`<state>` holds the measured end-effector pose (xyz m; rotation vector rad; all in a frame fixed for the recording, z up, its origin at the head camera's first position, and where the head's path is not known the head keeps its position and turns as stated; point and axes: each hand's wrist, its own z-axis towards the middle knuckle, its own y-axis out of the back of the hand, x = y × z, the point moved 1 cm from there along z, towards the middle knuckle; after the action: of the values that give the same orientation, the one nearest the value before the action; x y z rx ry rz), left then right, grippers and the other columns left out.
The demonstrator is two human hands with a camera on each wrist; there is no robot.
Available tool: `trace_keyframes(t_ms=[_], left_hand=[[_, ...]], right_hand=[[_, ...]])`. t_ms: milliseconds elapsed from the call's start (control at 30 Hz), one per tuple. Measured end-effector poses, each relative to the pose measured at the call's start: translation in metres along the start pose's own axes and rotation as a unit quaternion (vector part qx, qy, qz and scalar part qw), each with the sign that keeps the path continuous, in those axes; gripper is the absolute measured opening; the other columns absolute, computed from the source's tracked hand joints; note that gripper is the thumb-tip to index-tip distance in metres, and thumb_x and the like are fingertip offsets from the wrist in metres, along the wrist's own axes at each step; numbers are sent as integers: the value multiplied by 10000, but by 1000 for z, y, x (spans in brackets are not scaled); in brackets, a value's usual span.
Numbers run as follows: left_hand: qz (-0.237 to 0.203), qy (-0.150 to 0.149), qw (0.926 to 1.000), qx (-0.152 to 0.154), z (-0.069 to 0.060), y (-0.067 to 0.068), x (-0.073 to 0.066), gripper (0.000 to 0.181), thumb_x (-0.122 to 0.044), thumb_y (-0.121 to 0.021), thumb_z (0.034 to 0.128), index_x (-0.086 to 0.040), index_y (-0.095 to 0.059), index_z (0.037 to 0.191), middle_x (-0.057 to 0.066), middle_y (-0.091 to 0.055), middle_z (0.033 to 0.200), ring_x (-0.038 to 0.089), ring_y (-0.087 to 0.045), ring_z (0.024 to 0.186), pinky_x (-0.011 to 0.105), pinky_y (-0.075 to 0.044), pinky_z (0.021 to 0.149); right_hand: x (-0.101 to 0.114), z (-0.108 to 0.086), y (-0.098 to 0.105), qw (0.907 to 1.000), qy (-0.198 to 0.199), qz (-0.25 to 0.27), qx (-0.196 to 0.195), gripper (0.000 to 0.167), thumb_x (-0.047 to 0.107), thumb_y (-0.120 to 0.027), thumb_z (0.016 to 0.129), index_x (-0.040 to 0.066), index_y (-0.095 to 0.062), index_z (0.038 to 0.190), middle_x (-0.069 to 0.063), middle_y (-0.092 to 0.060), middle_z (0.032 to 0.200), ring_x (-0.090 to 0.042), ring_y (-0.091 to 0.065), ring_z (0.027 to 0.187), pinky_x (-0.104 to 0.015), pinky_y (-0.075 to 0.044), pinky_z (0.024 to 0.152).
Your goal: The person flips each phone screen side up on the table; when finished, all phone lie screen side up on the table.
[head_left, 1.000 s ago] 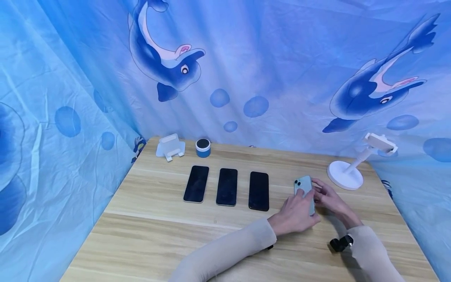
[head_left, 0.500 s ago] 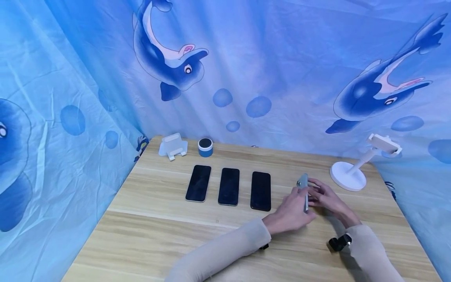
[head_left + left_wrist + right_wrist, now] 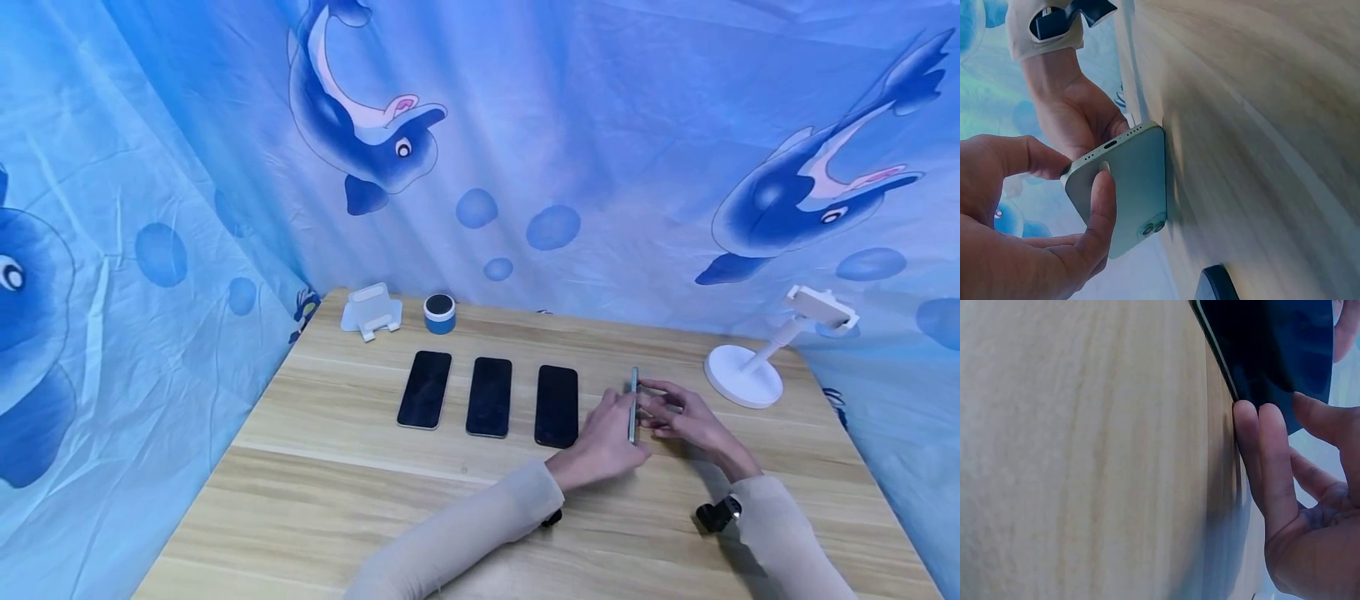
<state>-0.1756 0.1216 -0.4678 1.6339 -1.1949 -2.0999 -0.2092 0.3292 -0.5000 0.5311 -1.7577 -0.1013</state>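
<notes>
A light green smartphone [image 3: 633,408] is turned on its side, edge-on in the head view. My left hand [image 3: 600,437] grips it near the charging-port end, with the thumb on the pale back [image 3: 1135,187] beside the camera lenses. Its dark screen [image 3: 1266,350] faces my right hand [image 3: 686,421]. The right fingers stay fairly straight, their tips at the phone's lower edge and screen in the right wrist view. Whether the phone touches the table cannot be told. Just left of my left hand lies a black-screened phone [image 3: 557,404].
Two more dark phones, the middle one [image 3: 489,397] and the left one [image 3: 424,388], lie in the row. Behind stand a white phone stand [image 3: 371,310] and a blue-and-white round speaker [image 3: 440,314]. A white stand with round base [image 3: 744,377] is at right, before the blue dolphin curtain [image 3: 637,150].
The green phone has turned from showing its back to standing edge-on, and has shifted left. My left hand has turned with it; my right hand has followed leftward, its fingers nearer the screen.
</notes>
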Motion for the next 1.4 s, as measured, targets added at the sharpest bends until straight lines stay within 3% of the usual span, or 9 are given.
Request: trace_keyframes(t_ms=[233,433,667,867,1067,1233,1400], left_hand=[[32,99,9999,113,1,5,9,713,-122,-821,817,-125,-555,1479,6,-563,1151,56,-506,835,178,-465,726],[151,354,9992,146,2,6,17,664,-184,-851,823,-118,-595,1432,34,-603,1155,107,-566,896,231,-507,806],[569,350,9977,74,15,-13,39,694,-264,-900,745,-129,-621,1365,54,-640,1185,207,-655,981,343,-569,811],[853,483,9950,199,12,-13,33,707,-233,-938,677,-84,-611,1286,79,-632,1138,233,-665,928,321,-572,749],[1032,771,9909,403,7,-3,21,712,-213,-953,689,-53,-595,1284,116,-608,1177,273,-684,948,315,-583,768],[1213,642,9902,273,10,-9,24,801,-233,-960,668,-47,-564,1339,108,-594,1187,249,-669,952,320,-579,753],[1523,661,9856,320,9,-6,18,808,-265,-953,701,-36,-565,1372,82,-601,1188,219,-667,942,294,-576,807]], right_hand=[[0,1,-3,9997,-171,-185,-62,694,213,-671,1026,-11,-341,1595,-278,-608,1256,-169,-732,901,-312,-629,737],[3,2,-4,9984,-306,-431,-181,787,295,-736,984,6,-340,1599,-201,-638,1155,-162,-718,825,-317,-630,696],[9,4,-5,9960,-329,-777,-286,833,341,-775,949,21,-348,1588,-173,-671,1080,-185,-728,766,-334,-625,664],[10,6,-7,9940,-279,-976,-397,813,328,-797,931,-1,-388,1551,-131,-679,1004,-174,-711,719,-335,-620,661],[8,8,-10,9929,-200,-1081,-449,816,289,-821,911,-6,-399,1544,-146,-672,1000,-193,-698,708,-348,-619,643],[9,9,-11,9915,-146,-1222,-410,831,284,-822,911,-13,-385,1553,-174,-674,1019,-207,-695,715,-347,-616,642],[11,10,-12,9898,-160,-1346,-428,834,288,-825,907,-8,-386,1551,-177,-665,1039,-206,-696,720,-344,-617,646]])
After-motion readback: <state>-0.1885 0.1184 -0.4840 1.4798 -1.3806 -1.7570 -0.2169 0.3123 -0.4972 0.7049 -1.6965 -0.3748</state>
